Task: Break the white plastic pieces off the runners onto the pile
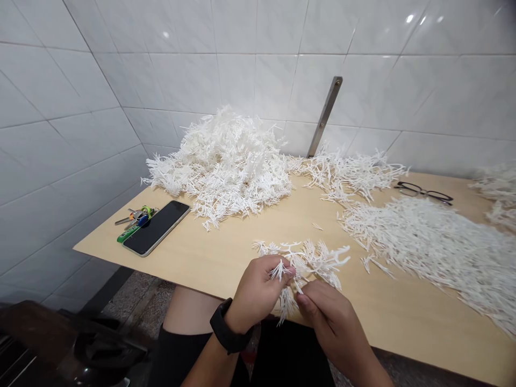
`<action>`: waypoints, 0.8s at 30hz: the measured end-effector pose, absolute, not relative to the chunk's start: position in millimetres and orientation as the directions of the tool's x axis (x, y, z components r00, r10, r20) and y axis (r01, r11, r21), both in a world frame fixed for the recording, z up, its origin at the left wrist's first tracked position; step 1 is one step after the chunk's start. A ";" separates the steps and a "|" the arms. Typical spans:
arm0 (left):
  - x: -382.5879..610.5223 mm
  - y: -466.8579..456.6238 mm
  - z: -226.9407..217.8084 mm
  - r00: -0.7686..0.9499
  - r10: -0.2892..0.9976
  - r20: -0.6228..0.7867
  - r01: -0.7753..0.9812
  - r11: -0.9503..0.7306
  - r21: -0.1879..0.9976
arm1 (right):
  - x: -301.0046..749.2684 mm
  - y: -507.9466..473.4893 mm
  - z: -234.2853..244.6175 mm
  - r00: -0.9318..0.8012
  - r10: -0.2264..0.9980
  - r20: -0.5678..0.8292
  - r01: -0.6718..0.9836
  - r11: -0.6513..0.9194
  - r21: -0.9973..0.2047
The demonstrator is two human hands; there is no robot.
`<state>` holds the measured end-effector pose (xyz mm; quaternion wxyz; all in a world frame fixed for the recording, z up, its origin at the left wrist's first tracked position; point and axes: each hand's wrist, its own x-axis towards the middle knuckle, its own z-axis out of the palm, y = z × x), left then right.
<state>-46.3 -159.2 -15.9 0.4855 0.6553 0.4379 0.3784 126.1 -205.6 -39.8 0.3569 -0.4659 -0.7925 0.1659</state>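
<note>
Between my two hands, near the table's front edge, is a white branching plastic sprig (318,257) with fine needle-like tips. My left hand (260,287), with a black band on the wrist, is closed, and a small white tuft (279,270) pokes out between its thumb and finger. Pinched by the stem, the sprig also runs into my right hand (332,317), whose thumb and forefinger are pressed together. Part of the sprig hangs below the fingers over the table edge. The exact grip points are partly hidden by the fingers.
A tall heap of white sprigs (229,161) stands against the tiled wall. Bare branching stems (355,172) lie right of it, and a wide layer of small white pieces (435,242) covers the right side. Black-framed glasses (423,192), a phone (157,228) and keys (139,216) rest on the table.
</note>
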 end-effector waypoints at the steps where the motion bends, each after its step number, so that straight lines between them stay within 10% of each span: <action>1: -45.6 -159.2 -16.2 0.328 0.943 0.057 0.199 -0.128 0.972 | 126.3 -206.1 -40.0 -0.307 0.851 0.426 0.619 0.519 -0.589; 9: -46.9 -154.3 -15.2 0.068 0.998 -0.007 0.077 0.001 0.997 | 134.8 -221.4 -30.5 -0.272 0.856 0.440 0.476 0.517 -0.712; 14: -45.3 -155.7 -14.6 0.116 0.993 0.002 0.078 -0.011 0.997 | 169.3 -209.2 -30.9 0.180 0.904 0.388 0.668 0.177 -0.723; 19: -45.5 -156.5 -12.8 0.143 0.990 -0.008 0.103 -0.007 0.995 | 213.0 -187.0 -34.3 0.394 0.856 0.334 0.853 -0.205 -0.480; 24: -45.2 -156.3 -12.6 0.145 0.989 0.020 0.125 -0.038 0.991 | 177.0 -200.3 -20.6 0.385 0.835 0.393 0.790 -0.078 -0.609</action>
